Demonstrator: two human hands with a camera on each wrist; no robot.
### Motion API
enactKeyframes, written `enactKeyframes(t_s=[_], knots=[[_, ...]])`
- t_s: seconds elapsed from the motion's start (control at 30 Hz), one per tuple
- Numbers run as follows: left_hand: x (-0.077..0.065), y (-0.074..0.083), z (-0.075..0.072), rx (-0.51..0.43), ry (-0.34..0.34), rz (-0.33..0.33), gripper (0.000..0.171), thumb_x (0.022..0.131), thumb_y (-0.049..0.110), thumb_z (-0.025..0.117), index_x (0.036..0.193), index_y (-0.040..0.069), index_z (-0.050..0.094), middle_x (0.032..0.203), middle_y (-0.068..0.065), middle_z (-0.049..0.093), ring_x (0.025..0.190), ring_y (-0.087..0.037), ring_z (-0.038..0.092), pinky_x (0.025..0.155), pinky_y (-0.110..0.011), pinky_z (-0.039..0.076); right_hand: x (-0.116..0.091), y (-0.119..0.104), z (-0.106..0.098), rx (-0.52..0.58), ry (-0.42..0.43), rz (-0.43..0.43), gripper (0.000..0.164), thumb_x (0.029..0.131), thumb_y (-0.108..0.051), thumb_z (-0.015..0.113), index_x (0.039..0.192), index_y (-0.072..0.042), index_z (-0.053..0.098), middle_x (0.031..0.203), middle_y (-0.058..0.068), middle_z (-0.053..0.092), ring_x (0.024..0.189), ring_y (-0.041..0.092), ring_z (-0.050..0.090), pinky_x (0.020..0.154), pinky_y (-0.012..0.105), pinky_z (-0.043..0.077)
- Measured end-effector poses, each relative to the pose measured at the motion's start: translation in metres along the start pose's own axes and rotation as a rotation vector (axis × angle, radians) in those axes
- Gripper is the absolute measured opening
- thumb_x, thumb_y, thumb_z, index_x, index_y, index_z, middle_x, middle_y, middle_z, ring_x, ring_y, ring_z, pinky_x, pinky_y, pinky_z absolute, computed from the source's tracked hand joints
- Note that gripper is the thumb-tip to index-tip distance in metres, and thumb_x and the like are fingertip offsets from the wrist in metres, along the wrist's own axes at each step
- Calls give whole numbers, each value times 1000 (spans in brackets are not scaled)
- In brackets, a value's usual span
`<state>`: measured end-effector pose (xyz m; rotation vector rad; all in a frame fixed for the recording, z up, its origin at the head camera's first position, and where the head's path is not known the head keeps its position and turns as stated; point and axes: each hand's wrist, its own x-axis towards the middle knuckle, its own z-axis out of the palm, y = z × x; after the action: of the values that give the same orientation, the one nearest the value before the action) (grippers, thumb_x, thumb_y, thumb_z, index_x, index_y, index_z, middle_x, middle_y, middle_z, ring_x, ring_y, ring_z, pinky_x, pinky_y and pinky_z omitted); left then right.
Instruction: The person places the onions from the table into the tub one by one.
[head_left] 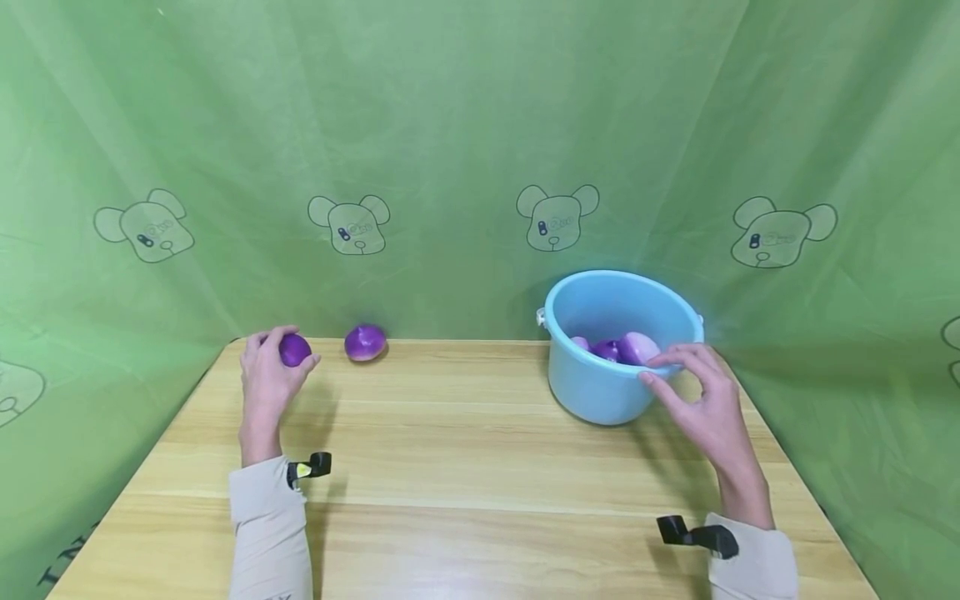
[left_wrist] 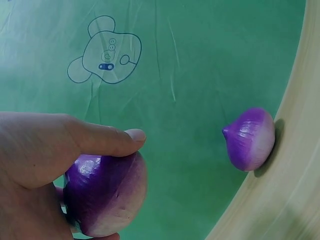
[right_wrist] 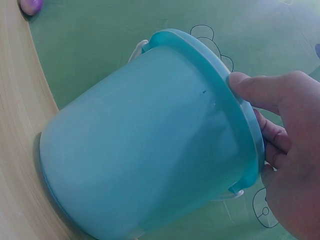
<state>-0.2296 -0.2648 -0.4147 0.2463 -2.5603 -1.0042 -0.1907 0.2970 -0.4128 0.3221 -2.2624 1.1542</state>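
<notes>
At the table's far left, my left hand [head_left: 264, 382] grips a purple onion [head_left: 295, 350], thumb on one side and fingers on the other. The left wrist view shows this onion's glossy purple top and paler lower part. A second purple onion [head_left: 365, 342] lies to its right by the back edge, its pointed tip showing. A light blue bucket [head_left: 596, 392] stands upright at the back right. My right hand [head_left: 708, 408] pinches the bucket's near right rim, thumb outside and fingers over the inner side. Several purple onions [head_left: 638, 347] lie in the bucket, partly hidden by its wall.
The wooden table [head_left: 450, 467] is bordered at the back and sides by a green cloth [head_left: 450, 125] printed with bear-like heads. The bucket's white handle mount [head_left: 541, 317] sticks out at its left. Each sleeve carries a black wrist camera [head_left: 320, 463].
</notes>
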Motion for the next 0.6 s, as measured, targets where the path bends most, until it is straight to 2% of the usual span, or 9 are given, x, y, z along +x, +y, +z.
enactKeyframes(t_s=[0.6], knots=[[-2, 12, -3, -28, 18, 34, 59, 89, 17, 80, 141, 3, 56, 148, -31, 37, 135, -52, 32, 101, -74, 39, 1, -2, -1, 1, -6, 30, 22, 84, -4, 84, 103, -6, 74, 117, 4, 64, 115, 4, 49, 104, 20, 32]])
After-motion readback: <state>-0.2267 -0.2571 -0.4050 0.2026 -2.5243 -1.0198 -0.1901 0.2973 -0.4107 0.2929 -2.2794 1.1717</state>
